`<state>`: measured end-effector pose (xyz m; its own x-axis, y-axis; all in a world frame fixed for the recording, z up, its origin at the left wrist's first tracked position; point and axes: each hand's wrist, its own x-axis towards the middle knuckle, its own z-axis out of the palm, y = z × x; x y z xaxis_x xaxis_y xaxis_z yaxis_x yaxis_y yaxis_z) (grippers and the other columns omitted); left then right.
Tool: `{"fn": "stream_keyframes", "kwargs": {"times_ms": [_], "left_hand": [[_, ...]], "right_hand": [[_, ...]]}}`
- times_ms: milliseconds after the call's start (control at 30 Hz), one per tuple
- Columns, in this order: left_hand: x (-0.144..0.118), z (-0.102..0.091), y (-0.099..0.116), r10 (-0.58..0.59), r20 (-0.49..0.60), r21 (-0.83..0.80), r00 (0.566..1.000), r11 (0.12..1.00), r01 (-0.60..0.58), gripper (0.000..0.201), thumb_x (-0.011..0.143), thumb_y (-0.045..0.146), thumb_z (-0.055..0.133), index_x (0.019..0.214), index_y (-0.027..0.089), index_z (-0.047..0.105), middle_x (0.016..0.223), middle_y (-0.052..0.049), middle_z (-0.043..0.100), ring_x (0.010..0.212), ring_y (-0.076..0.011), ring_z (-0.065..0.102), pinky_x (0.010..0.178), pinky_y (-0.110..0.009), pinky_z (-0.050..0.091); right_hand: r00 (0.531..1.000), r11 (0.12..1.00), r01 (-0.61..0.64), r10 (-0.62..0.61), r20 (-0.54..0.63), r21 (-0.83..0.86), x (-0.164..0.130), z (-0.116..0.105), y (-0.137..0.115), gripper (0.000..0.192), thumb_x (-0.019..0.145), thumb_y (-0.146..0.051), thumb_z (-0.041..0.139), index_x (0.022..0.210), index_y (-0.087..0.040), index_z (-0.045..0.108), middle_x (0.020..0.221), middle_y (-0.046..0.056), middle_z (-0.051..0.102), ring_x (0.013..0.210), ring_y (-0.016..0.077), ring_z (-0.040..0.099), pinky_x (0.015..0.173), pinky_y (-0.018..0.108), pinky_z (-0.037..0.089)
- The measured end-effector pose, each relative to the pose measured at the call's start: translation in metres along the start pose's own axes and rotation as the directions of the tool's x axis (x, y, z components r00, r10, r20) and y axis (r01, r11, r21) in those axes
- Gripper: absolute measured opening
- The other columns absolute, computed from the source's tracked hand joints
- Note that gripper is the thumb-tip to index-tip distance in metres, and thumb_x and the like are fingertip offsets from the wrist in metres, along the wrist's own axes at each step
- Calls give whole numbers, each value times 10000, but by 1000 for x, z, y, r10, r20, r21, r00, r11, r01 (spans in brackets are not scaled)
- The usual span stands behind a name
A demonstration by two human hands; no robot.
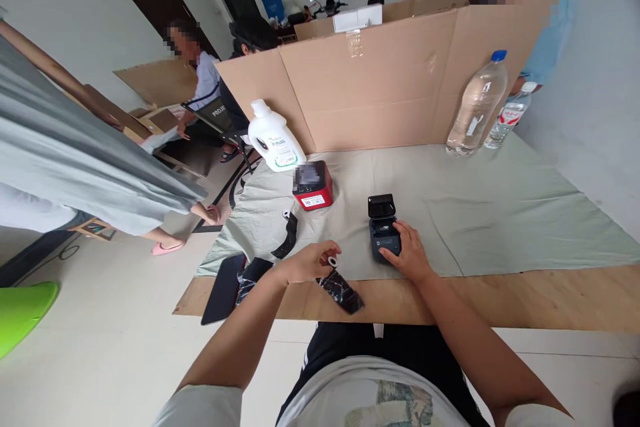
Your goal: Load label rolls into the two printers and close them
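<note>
My left hand [306, 263] pinches a small roll with a white core, from which a shiny black strip [344, 295] trails over the table's front edge. My right hand [413, 253] rests around the right side of a small dark portable printer [381, 250], thumb on its front part. The printer's lid [381, 204] stands raised, and its inner compartment faces up. To the left of my left hand lies a second black strip [287, 240] with a white-cored roll at its far end. The left fingertips partly hide the roll they pinch.
Behind are a red and black box [313, 188], a white jug [276, 140], a large bottle [477, 107] and a smaller bottle [510, 117]. A cardboard panel [375, 87] closes off the back. A flat dark tablet-like thing [220, 293] overhangs the front-left edge. Other people sit beyond.
</note>
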<state>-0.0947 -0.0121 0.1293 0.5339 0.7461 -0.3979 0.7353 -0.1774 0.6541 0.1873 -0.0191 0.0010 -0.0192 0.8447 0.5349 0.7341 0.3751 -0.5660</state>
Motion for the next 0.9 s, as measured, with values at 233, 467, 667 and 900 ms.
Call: {"fn": "stream_keyframes", "kwargs": {"times_ms": [233,467,667,900], "left_hand": [[69,2,53,303,-65,-315,951,898,-308,360,749,86,446,1094,178,491,1001,-51,618,930,-140,583,824,-287,472],[137,12,71,264,-60,-353,963,896,-268,439,623,29,605,1031,161,512,944,-22,583,769,-98,569,731,-257,475],[159,20,70,203,-169,-171,965,958,-231,267,651,65,625,888,150,539,826,-1,594,729,-105,562,692,-243,473],[159,32,72,225,-234,204,946,963,-179,198,705,183,647,895,191,589,895,-18,646,816,-169,606,744,-287,496]], "right_hand": [[998,998,60,-60,-31,-6,2,-6,-4,782,747,-621,638,1358,-198,397,1336,157,491,1210,332,458,1015,557,404],[991,995,82,-75,-108,64,6,-15,-8,679,735,-623,632,1255,-210,489,1218,143,564,1161,331,506,985,563,421],[995,968,64,-44,-88,243,2,-20,-9,654,763,-605,626,1269,-206,508,1088,116,626,1007,272,585,893,473,504],[993,939,111,-96,-64,326,5,-28,-10,289,910,-278,416,1019,-218,676,896,65,693,986,236,571,892,436,471]]}}
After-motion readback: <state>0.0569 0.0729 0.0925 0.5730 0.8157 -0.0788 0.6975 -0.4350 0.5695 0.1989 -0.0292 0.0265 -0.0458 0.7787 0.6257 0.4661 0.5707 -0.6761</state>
